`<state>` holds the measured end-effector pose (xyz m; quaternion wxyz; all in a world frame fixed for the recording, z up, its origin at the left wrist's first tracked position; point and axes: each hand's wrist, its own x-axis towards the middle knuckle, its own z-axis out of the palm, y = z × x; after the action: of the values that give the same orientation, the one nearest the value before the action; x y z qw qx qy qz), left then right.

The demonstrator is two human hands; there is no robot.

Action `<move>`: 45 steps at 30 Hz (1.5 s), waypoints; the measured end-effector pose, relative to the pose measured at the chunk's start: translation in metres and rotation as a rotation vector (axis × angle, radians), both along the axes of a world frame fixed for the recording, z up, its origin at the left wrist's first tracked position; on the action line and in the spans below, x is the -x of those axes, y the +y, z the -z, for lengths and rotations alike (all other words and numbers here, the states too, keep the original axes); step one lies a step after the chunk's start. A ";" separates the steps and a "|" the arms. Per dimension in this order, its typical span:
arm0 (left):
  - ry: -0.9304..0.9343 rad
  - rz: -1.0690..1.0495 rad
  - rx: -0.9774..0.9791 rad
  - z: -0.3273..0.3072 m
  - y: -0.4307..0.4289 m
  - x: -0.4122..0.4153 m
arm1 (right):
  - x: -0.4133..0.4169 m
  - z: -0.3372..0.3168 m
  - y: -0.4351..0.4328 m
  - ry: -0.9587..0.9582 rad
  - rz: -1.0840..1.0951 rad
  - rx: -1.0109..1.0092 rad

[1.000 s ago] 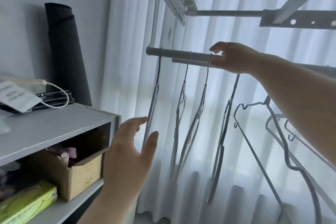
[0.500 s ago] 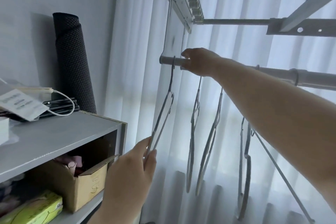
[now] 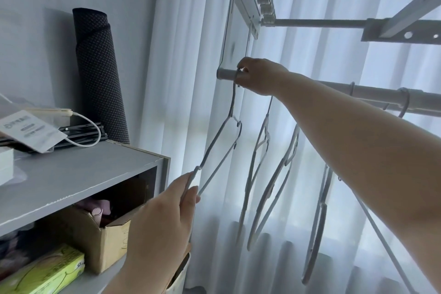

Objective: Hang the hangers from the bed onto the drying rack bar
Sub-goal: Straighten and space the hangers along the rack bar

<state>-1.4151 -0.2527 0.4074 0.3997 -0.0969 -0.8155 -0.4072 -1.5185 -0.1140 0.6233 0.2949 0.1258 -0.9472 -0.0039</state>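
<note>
My left hand [image 3: 164,217], open a second ago, now pinches the lower end of the leftmost hanger [image 3: 220,148]. My right hand [image 3: 259,76] has slid along the bar [image 3: 381,96] to its left end, gripping that hanger's hook, so I'm straightening it.

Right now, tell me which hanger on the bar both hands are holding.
The leftmost hanger, nearest the bar's end cap: right hand at its hook, left hand pinching its lower corner. The others hang free.
</note>
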 end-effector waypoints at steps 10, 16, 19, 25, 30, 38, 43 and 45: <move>0.068 -0.052 -0.094 -0.008 -0.013 0.002 | -0.001 -0.001 0.004 -0.007 -0.004 -0.011; 0.352 -0.119 -0.081 -0.015 -0.010 -0.010 | -0.014 -0.009 0.021 0.024 -0.022 -0.003; 0.495 -0.041 -0.051 -0.017 0.001 -0.019 | -0.024 -0.011 0.037 0.034 0.000 -0.003; 0.500 0.149 0.053 -0.017 0.031 -0.030 | -0.039 -0.008 0.071 0.012 0.093 -0.013; 0.436 0.122 0.194 -0.019 0.053 -0.035 | -0.053 -0.006 0.089 -0.033 0.160 -0.021; 0.359 -0.045 0.345 -0.010 0.066 -0.032 | -0.062 -0.006 0.100 -0.059 0.122 -0.058; 0.367 -0.059 0.355 -0.005 0.071 -0.028 | -0.062 -0.008 0.103 -0.047 0.092 -0.039; 0.382 -0.071 0.338 -0.006 0.070 -0.028 | -0.062 -0.009 0.104 -0.047 0.093 -0.030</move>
<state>-1.3868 -0.1825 0.4129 0.5386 -0.2087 -0.7846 -0.2252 -1.4569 -0.0100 0.6320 0.2703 0.0861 -0.9585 -0.0290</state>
